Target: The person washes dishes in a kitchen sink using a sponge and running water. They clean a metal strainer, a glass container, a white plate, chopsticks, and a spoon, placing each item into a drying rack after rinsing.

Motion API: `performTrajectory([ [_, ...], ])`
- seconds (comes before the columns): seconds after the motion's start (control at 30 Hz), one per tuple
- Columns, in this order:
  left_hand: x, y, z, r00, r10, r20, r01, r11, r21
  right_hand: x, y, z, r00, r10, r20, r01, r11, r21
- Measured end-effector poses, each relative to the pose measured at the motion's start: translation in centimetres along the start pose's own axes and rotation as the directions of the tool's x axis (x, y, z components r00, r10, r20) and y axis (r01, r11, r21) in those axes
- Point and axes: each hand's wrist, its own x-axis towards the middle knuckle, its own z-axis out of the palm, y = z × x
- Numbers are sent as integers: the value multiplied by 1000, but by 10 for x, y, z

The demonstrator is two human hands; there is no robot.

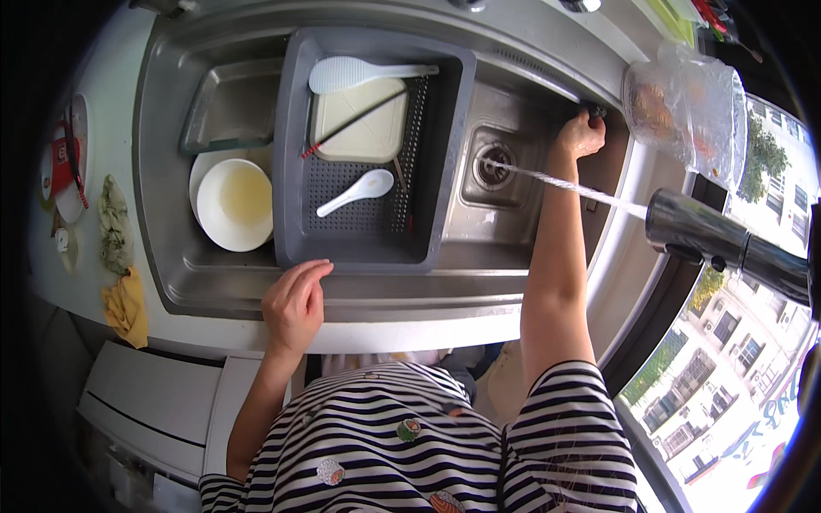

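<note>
My right hand point(582, 133) is closed around a small dark object point(596, 114) at the right side of the steel sink; what it is I cannot tell. Water pours from the dark metal faucet point(680, 224) past my forearm towards the drain point(495, 165). My left hand point(295, 308) hovers by the sink's front edge with curled fingers, holding nothing. Before it stands a grey plastic basin point(292, 192) with a white rice paddle point(340, 75), a pale square lid or container point(359, 122), a chopstick point(353, 124) and a white spoon point(359, 191).
Left of the basin are a white bowl point(236, 205) holding yellowish liquid and a rectangular glass dish point(234, 106). Cloths, one greenish point(115, 224), one yellow point(126, 308), lie on the left counter. A plastic bag point(686, 109) stands back right, near the window.
</note>
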Motion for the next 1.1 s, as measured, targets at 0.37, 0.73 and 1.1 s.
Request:
performTrajectory([
  [0.37,1,1,3,999,31,8,-32,999,42,29,6,-13,769,-362,527,619,631,-468],
  [0.73,-1,5,2,999,-8,31,6,999,42,-97,-91,-5,341,-763,549,863,485,138],
  [1.1,-4,1,-1,996,58,-63,-53,996,77,-98,-95,2,501,-743,444,791,602,113],
])
